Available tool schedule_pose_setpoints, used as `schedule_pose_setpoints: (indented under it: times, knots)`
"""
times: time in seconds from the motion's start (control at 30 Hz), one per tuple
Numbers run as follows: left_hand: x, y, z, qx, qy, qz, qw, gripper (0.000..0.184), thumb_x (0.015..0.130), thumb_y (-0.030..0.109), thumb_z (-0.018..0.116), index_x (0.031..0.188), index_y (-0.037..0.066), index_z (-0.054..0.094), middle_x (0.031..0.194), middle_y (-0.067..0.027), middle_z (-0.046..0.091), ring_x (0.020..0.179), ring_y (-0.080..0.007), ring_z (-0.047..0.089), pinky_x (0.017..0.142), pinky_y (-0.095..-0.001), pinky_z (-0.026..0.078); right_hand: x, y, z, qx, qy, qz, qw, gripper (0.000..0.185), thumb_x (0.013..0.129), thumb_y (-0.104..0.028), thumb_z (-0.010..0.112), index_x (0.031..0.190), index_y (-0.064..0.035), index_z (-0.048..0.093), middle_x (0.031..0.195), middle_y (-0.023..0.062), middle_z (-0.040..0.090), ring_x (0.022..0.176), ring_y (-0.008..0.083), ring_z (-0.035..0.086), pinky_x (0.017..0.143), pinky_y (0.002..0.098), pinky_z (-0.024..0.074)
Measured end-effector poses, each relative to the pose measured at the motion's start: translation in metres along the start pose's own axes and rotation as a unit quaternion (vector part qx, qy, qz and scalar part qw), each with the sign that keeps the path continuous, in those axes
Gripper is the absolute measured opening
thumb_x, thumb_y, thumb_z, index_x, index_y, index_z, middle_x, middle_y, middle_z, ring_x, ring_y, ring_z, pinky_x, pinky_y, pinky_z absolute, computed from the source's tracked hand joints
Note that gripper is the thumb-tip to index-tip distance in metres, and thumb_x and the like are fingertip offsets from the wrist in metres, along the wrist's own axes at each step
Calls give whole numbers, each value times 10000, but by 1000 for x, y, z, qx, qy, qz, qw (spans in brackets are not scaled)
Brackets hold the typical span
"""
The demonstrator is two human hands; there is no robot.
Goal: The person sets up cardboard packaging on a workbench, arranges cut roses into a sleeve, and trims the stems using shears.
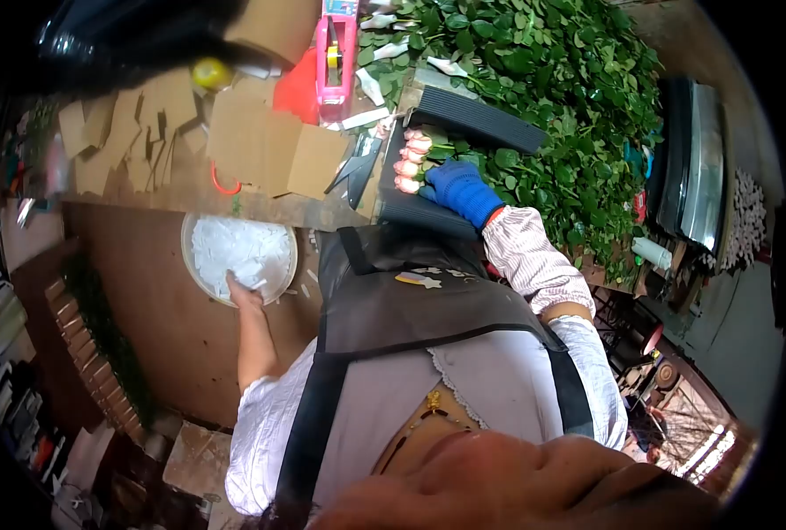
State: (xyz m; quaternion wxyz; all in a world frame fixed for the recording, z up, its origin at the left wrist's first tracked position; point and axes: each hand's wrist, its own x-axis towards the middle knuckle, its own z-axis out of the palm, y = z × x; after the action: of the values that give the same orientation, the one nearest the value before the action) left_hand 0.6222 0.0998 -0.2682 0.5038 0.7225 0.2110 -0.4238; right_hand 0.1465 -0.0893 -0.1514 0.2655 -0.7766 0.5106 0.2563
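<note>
My left hand (245, 293), bare, reaches down into a round basin (187, 265) of white paper-like slips (238, 247). Its fingertips are partly lost among the slips, so I cannot make out their grip. On the worktable, my right hand (457, 187) wears a blue knitted glove. Its fingers curl over the stems of pink roses (409, 163), just beside the blooms. The roses lie in a row between two dark ridged pads (477, 119). Left of them lies a pair of dark scissors (354, 172).
A heap of leafy rose stems (552, 106) covers the table's right side. A pink tape dispenser (335, 71), a red piece (299, 88), cardboard sheets (256, 132) and a yellow fruit-like ball (209, 73) occupy the left. A dark apron (402, 291) hangs against the table edge.
</note>
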Motion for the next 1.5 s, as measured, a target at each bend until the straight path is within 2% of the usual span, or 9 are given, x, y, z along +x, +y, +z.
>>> schedule_pose_setpoints:
  times: [0.03, 0.17, 0.3, 0.37, 0.47, 0.57, 0.67, 1.03, 1.5]
  knots:
    - [4, 6, -7, 76, 113, 15, 991, 520, 920, 466, 570, 1275, 86, 572, 1274, -95, 604, 1068, -302, 627, 865, -514, 519, 5, 7, 19, -2, 65, -19, 998, 386, 886, -482, 560, 863, -124, 703, 828, 140, 702, 787, 331, 678, 718, 476, 521]
    - [39, -13, -4, 202, 32, -23, 979, 471, 924, 424, 585, 1275, 109, 582, 1190, -62, 621, 1006, -236, 611, 782, -410, 505, 6, 4, 17, -7, 76, -33, 997, 343, 888, -443, 566, 857, -126, 692, 831, 126, 708, 791, 328, 680, 710, 462, 523]
    - [-115, -21, 143, 368, -441, 123, 809, 182, 958, 215, 633, 992, 37, 624, 942, -63, 688, 810, -119, 622, 728, -269, 500, 10, -1, 14, -20, 66, -48, 996, 293, 887, -401, 576, 870, -133, 692, 858, 138, 713, 810, 332, 689, 700, 461, 526]
    - [-172, -29, 205, 391, -546, 271, 689, 184, 910, 125, 703, 989, 8, 586, 852, -5, 600, 800, -87, 540, 741, -246, 463, 13, 0, 16, 3, 91, -66, 994, 269, 882, -379, 582, 886, -135, 694, 874, 153, 713, 826, 334, 694, 706, 464, 530]
    - [-188, -62, 276, 437, -544, 463, 547, 759, 681, 319, 876, 1252, 7, 486, 1163, -181, 572, 1070, -321, 577, 954, -405, 464, 12, 4, 17, 26, 117, -93, 988, 249, 868, -356, 597, 932, -135, 690, 894, 170, 712, 849, 335, 699, 725, 464, 536]
    - [-194, -68, 301, 538, -519, 513, 421, 936, 549, 369, 919, 1287, -3, 480, 1363, -228, 454, 1296, -403, 420, 1084, -462, 365, 11, 3, -10, -62, -56, -55, 995, 292, 837, -352, 625, 1014, -123, 666, 904, 168, 713, 855, 336, 697, 724, 461, 539]
    - [-178, -73, 303, 520, -527, 563, 368, 900, 558, 376, 912, 1280, 22, 507, 1445, -251, 374, 1344, -452, 347, 1109, -488, 329, 0, 12, -10, 35, 105, -6, 994, 248, 817, -333, 635, 928, -116, 680, 879, 153, 713, 826, 328, 696, 681, 475, 530]
    - [-169, -79, 306, 548, -538, 560, 312, 932, 601, 509, 858, 1355, 93, 503, 1545, -287, 217, 1461, -450, 139, 1165, -569, 102, 21, 5, 18, 7, 63, 8, 998, 171, 893, -166, 552, 954, -102, 698, 963, 126, 730, 890, 288, 720, 689, 429, 549]
    - [-168, -93, 308, 504, -509, 587, 377, 653, 694, 446, 814, 1224, 116, 624, 1495, -298, 323, 1382, -457, 282, 1162, -515, 165, 8, 24, 3, 23, 107, 42, 993, 265, 922, -371, 546, 979, -124, 620, 897, 129, 710, 822, 301, 702, 713, 450, 527]
